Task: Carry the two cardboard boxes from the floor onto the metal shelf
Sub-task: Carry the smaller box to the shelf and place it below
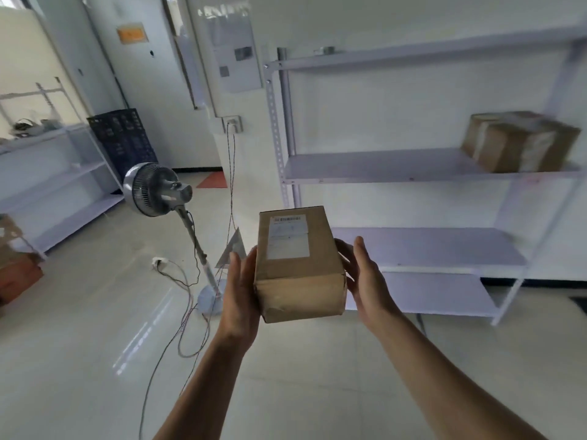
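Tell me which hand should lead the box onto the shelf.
Right hand, probably: it holds the box on the side facing the metal shelf; the left hand is on the far side.

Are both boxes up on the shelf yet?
Not yet. One taped box already sits on the metal shelf. The second box is carried between the left hand and right hand. It must be set on the shelf.

To your left a standing fan [158,189] tilts on its pole, cables [187,309] trailing over the floor [95,312]. A dark crate [122,139] leans at the far wall, a second white rack [57,185] beside it.
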